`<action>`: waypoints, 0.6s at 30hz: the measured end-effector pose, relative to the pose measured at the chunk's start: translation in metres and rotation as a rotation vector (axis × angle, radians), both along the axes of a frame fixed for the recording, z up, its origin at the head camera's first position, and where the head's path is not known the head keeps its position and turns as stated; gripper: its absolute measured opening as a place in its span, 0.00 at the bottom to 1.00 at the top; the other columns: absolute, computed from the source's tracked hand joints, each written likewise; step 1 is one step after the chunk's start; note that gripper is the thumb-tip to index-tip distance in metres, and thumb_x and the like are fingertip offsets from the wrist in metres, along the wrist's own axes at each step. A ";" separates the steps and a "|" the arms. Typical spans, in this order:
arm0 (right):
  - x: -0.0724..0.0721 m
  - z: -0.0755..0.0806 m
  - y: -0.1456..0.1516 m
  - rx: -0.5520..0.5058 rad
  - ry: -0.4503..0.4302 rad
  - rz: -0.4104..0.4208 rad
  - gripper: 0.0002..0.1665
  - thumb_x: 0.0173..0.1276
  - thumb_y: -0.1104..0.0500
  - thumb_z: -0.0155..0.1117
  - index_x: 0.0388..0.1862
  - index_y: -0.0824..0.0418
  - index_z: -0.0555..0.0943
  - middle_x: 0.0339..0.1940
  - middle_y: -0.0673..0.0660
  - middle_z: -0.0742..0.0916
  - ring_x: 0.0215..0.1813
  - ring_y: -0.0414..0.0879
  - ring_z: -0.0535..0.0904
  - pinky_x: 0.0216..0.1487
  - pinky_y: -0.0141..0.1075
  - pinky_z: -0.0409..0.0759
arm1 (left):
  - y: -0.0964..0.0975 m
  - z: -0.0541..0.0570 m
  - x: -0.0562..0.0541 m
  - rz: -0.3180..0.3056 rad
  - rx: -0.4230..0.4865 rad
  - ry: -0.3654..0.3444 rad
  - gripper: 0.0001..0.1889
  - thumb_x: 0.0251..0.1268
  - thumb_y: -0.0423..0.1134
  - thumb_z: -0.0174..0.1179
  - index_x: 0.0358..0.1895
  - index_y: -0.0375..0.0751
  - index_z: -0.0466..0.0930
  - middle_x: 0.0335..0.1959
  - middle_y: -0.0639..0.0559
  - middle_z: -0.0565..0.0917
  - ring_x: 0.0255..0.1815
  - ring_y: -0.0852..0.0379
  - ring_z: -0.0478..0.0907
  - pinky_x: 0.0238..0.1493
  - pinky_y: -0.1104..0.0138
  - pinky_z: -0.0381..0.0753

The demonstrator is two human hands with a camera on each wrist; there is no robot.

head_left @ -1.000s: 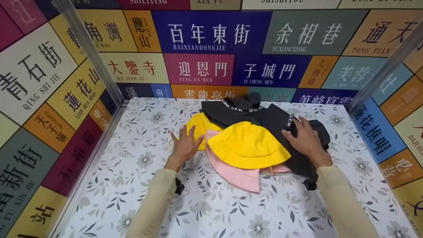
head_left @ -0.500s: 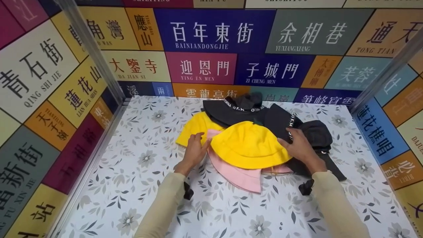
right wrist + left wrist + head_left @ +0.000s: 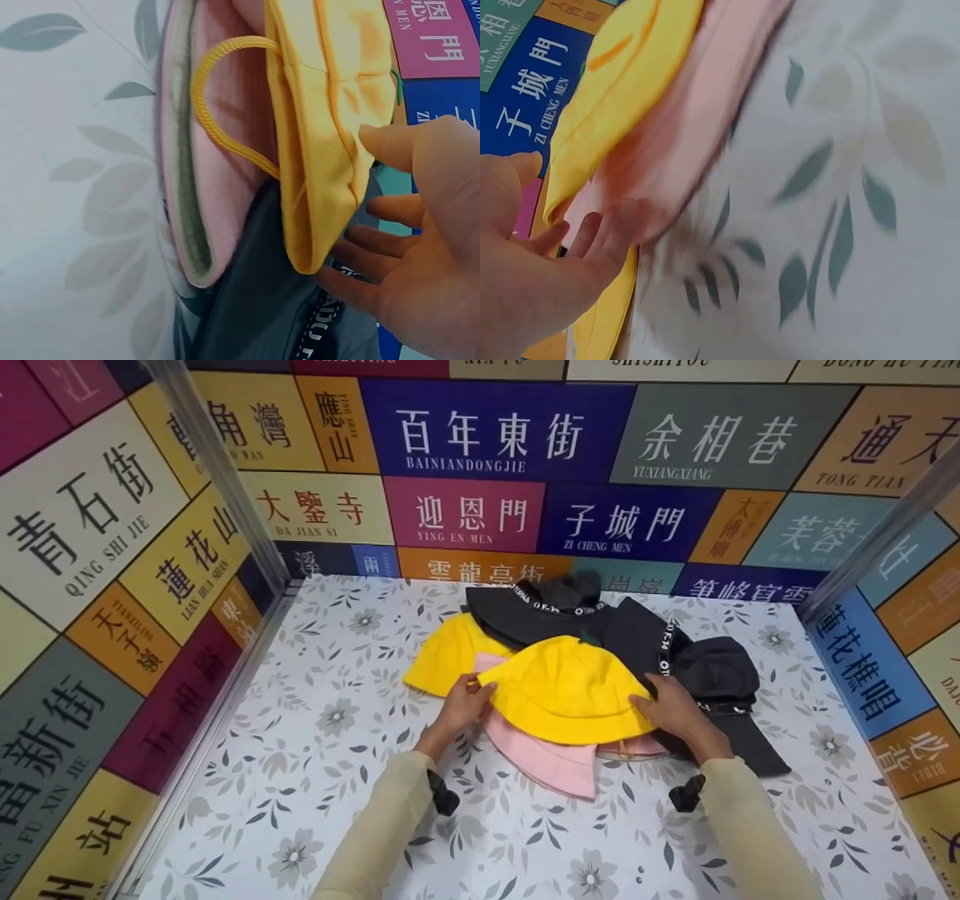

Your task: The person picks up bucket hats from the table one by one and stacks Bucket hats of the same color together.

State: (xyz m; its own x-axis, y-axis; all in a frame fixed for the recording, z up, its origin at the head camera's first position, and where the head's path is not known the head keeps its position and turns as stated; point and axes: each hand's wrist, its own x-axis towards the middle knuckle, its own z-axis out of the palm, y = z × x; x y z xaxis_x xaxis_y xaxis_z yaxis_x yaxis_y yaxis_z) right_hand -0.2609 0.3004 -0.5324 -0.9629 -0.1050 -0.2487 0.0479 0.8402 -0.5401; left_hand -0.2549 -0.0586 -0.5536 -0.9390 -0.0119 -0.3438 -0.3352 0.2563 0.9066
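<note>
A yellow bucket hat [image 3: 570, 682] lies folded flat on top of a pile of hats. My left hand [image 3: 454, 716] is at the left tip of its brim; in the left wrist view the yellow brim reaches between thumb and curled fingers [image 3: 592, 240]. At the opposite end my right hand [image 3: 686, 716] holds the brim, thumb on the upper face and fingers at the far edge. A yellow cord [image 3: 202, 97] loops from this hat in the right wrist view. Beneath it is a pink hat [image 3: 547, 769], brim spread toward me.
Behind, a second yellow hat [image 3: 450, 656] shows at the left. Black hats with white lettering lie at the back [image 3: 517, 619] and right [image 3: 720, 671]. The table [image 3: 300, 780] has a leaf-print cover; sign-patterned walls [image 3: 487, 431] enclose its back and sides.
Both hands have closed in on the top yellow hat: the left moved right to its brim tip, the right came off the black hat, which dropped flat on the right side.
</note>
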 end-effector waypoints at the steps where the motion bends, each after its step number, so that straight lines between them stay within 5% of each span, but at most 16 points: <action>1: 0.000 0.000 0.000 0.005 0.009 0.001 0.43 0.76 0.49 0.54 0.76 0.76 0.55 0.75 0.80 0.61 0.75 0.74 0.57 0.76 0.64 0.57 | 0.003 0.000 0.000 0.016 0.020 -0.016 0.30 0.74 0.50 0.57 0.71 0.38 0.64 0.58 0.42 0.78 0.43 0.54 0.78 0.44 0.67 0.81; 10: 0.006 -0.003 -0.001 -0.004 0.090 -0.004 0.34 0.74 0.52 0.60 0.65 0.79 0.70 0.62 0.79 0.74 0.61 0.69 0.72 0.66 0.61 0.72 | 0.020 -0.008 0.004 0.104 0.185 -0.059 0.25 0.72 0.41 0.59 0.66 0.35 0.66 0.55 0.40 0.80 0.39 0.56 0.82 0.42 0.65 0.86; 18: 0.008 -0.006 -0.007 -0.057 0.129 -0.076 0.33 0.72 0.54 0.63 0.64 0.79 0.71 0.58 0.78 0.75 0.57 0.68 0.73 0.63 0.60 0.73 | 0.024 -0.014 0.005 0.125 0.276 -0.058 0.23 0.68 0.40 0.62 0.62 0.34 0.70 0.53 0.43 0.81 0.42 0.57 0.80 0.43 0.67 0.83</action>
State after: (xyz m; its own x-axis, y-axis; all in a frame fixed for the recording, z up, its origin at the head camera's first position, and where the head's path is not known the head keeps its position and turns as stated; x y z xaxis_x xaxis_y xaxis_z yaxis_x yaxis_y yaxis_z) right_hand -0.2532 0.2933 -0.5385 -0.9921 -0.0415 -0.1182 0.0370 0.8046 -0.5926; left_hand -0.2495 -0.0348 -0.5673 -0.9149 -0.0253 -0.4030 -0.4017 -0.0433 0.9147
